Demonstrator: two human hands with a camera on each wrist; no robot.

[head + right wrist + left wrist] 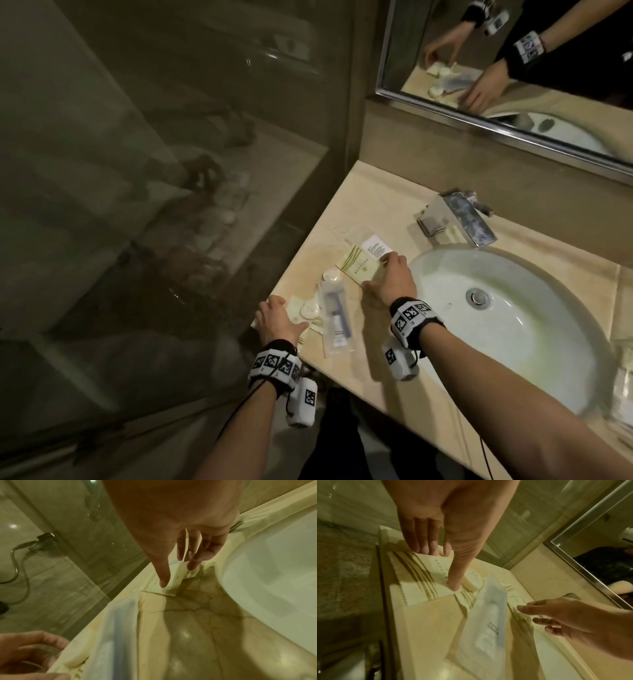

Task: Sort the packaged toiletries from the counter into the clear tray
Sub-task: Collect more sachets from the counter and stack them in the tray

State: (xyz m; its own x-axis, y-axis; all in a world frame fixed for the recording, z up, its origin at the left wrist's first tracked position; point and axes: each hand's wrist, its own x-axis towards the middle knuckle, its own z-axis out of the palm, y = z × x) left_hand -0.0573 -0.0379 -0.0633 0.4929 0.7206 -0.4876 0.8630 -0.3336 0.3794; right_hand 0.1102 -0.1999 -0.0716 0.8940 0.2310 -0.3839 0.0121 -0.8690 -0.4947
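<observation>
**A:** What is your left hand (278, 318) doing?

**B:** It lies flat, fingers straight, on a sachet (419, 577) at the near left corner of the table (373, 342). My thumb tip presses the sachet's near edge, just beside a round soap (310, 309). I grip nothing with it.

**A:** And your right hand (394, 281)?

**B:** It is over a flat packet (359, 270) that lies on the table to the left of the sink (513, 318). My fingers are spread, thumb at the packet's near edge and fingertips at its far right end, touching it. I cannot tell whether I have lifted it.

**A:** Which way does that packet run?

**B:** Its long axis goes from near left to far right, towards the tap (459, 219). A white label (376, 246) shows at its far end.

**A:** What lies between your hands?

**B:** A long clear pouch (334, 318) with a toothbrush inside. Its long axis runs near to far, the far end leaning a little left. A second round soap (331, 275) sits at its far end, touching the packet's left edge. More sachets lie under the pouch's near left side.

**A:** Where is the tray?

**B:** Something clear stands at the far right edge of the head view, but it is too blurred to name.
</observation>
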